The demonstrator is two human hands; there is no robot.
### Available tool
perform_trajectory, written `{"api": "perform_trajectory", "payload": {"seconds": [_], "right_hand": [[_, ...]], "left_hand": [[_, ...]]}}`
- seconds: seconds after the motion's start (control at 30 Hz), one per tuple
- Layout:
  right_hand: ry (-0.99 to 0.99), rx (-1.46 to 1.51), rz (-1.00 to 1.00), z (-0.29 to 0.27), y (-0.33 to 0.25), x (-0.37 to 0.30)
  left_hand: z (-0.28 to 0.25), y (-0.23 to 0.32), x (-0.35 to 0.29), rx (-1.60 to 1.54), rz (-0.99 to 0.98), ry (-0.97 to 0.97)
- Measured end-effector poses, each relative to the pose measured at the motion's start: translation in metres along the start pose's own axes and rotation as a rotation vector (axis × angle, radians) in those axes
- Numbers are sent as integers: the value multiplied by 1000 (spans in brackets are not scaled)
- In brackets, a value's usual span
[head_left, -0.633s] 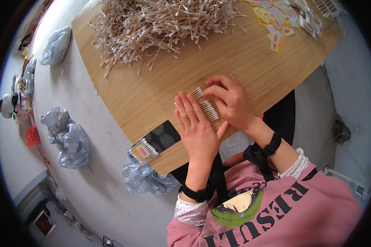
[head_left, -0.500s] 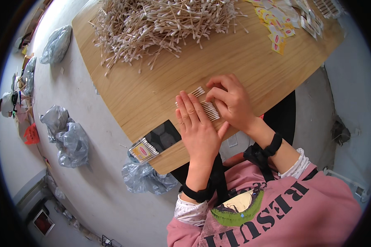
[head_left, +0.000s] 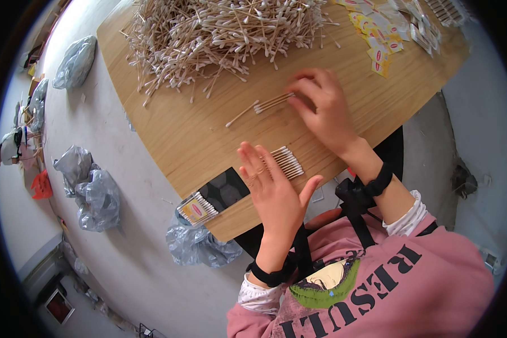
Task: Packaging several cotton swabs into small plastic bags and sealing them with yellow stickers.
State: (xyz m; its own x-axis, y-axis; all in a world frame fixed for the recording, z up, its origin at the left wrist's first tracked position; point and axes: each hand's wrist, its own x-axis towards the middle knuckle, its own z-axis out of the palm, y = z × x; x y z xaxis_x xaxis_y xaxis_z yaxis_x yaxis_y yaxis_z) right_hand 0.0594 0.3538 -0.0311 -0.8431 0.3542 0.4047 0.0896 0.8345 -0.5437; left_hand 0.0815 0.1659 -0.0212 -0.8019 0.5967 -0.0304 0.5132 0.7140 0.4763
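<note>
My left hand (head_left: 276,194) is open, its fingers stretched out over a neat row of cotton swabs (head_left: 289,163) lying side by side near the table's front edge. Part of that row is hidden beneath the fingers. Farther out, my right hand (head_left: 328,112) is slightly blurred, its thumb and fingertips closed on the right ends of a few cotton swabs (head_left: 273,103). A single cotton swab (head_left: 242,114) lies just left of these.
A large heap of loose cotton swabs (head_left: 219,42) covers the far side of the wooden table (head_left: 174,129). Yellow-and-white paper cards (head_left: 379,48) lie at far right. Left of my left hand are a dark pad (head_left: 225,188) and a clear box of swabs (head_left: 197,208).
My right hand has moved away from the row toward the heap, with a few cotton swabs. My left hand has shifted slightly nearer to me, leaving more of the row's right end in sight.
</note>
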Motion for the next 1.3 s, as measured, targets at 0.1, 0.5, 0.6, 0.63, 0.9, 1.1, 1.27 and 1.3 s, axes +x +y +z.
{"api": "perform_trajectory", "payload": {"seconds": [0.1, 0.5, 0.6, 0.63, 0.9, 1.1, 1.27, 1.3], "right_hand": [[51, 220, 168, -10, -7, -17], [-1, 1085, 491, 18, -73, -68], [-26, 990, 449, 17, -69, -64], [-31, 991, 448, 17, -68, -60], [-275, -195, -55, 42, -68, -44], [-319, -219, -119, 44, -67, -46], [-313, -220, -140, 43, -65, -44], [-318, -199, -139, 42, -65, -43]], "left_hand": [[-3, -9, 0, -504, -56, 265], [7, -5, 9, -1299, -164, 422], [4, -6, 6, -1307, -199, 486], [3, -8, 5, -1273, -195, 521], [12, 6, -2, -1292, -231, 593], [17, 7, 8, -1357, -220, 645], [17, 6, 12, -1392, -211, 639], [16, 6, 12, -1395, -210, 640]]}}
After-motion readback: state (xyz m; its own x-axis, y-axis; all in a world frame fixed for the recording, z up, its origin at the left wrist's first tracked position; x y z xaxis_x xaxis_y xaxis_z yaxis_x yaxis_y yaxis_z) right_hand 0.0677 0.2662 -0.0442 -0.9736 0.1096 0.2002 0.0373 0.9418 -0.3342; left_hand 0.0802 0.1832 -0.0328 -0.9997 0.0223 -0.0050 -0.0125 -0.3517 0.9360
